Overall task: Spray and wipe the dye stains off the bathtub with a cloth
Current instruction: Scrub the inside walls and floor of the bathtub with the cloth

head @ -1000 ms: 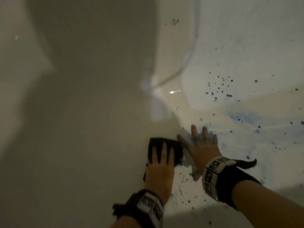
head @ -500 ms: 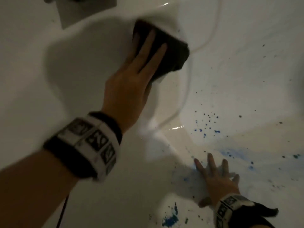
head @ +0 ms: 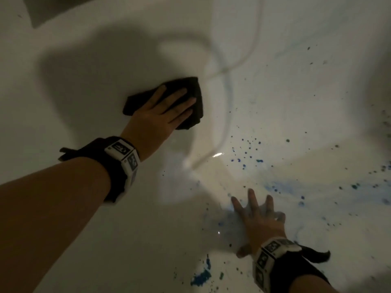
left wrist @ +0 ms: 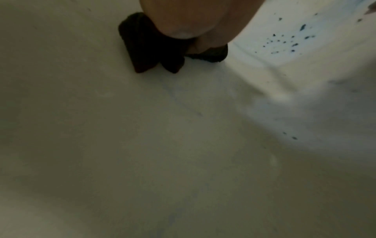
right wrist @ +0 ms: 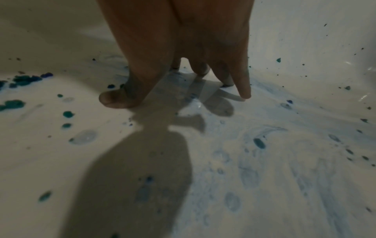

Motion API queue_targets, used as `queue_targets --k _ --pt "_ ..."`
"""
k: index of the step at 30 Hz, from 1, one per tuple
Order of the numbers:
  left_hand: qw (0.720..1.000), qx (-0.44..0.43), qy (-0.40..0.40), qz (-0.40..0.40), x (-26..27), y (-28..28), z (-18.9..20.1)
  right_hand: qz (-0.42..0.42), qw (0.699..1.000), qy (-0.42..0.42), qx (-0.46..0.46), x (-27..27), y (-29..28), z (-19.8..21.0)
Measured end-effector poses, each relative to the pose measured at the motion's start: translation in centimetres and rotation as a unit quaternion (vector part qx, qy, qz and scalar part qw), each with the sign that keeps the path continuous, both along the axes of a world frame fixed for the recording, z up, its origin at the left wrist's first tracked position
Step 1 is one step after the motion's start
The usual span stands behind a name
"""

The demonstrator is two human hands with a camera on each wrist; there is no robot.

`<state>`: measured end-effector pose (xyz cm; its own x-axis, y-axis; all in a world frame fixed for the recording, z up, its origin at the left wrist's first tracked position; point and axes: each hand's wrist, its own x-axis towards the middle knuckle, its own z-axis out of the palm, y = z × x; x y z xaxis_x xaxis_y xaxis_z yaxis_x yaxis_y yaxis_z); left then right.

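A dark folded cloth [head: 190,89] lies flat against the white bathtub wall [head: 95,81]. My left hand [head: 160,115] presses it there with straight fingers; the same cloth [left wrist: 146,48] shows under the palm in the left wrist view. My right hand [head: 256,216] is spread flat on the wet tub floor, fingers apart, holding nothing; its fingertips [right wrist: 245,95] touch the surface. Blue dye stains [head: 245,157] dot the floor, with a smeared patch [head: 281,187] and a thick blot [head: 201,278] near my right wrist. Blue smears [right wrist: 254,169] cover the floor in the right wrist view.
The tub curves up to a wall on the right, speckled with small dark dots [head: 309,48]. A dark rectangular patch [head: 48,9] sits at the top left beyond the tub rim. No spray bottle is in view.
My left hand swept the cloth from beside the right hand far up the tub wall, then partway back down. The right hand stayed planted on the floor.
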<state>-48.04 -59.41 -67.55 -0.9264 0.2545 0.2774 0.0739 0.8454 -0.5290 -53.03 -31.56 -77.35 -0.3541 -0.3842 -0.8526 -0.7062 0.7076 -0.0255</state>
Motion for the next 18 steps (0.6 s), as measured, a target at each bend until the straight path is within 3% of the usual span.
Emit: queue_targets --k 4,6,7,8,9,10,12,15,18 --pt "0.997 0.040 -0.049 0.043 3.1 0.8 -4.9 0.005 1.000 0.007 -0.012 0.1 0.3 -0.3" --pt "0.979 0.134 -0.090 0.121 5.8 2.4 -8.0 0.004 1.000 0.008 -0.011 0.1 0.4 -0.4" --pt "0.946 0.231 -0.126 0.190 7.2 3.5 -9.3 0.005 1.000 0.009 -0.009 0.1 0.4 -0.6" --pt "0.895 0.313 -0.167 0.269 8.6 4.9 -10.4 0.005 1.000 0.010 -0.008 0.1 0.5 -0.7" --pt "0.851 0.355 -0.220 0.320 10.0 6.3 -10.9 0.007 1.000 0.011 -0.008 0.1 0.5 -0.9" --pt "0.818 0.395 -0.236 0.345 10.9 7.8 -11.1 0.008 1.000 0.013 -0.008 0.1 0.6 -1.0" --pt "0.793 0.472 -0.241 0.300 11.6 10.1 -10.1 0.009 1.000 0.013 -0.003 0.0 0.9 -1.0" --pt "0.871 0.446 -0.165 0.123 11.1 10.5 -6.4 0.004 1.000 -0.003 0.006 -0.3 0.7 -0.6" --pt "0.903 0.427 0.002 0.056 9.1 8.0 0.8 0.006 1.000 -0.003 0.008 -0.3 0.1 -0.3"
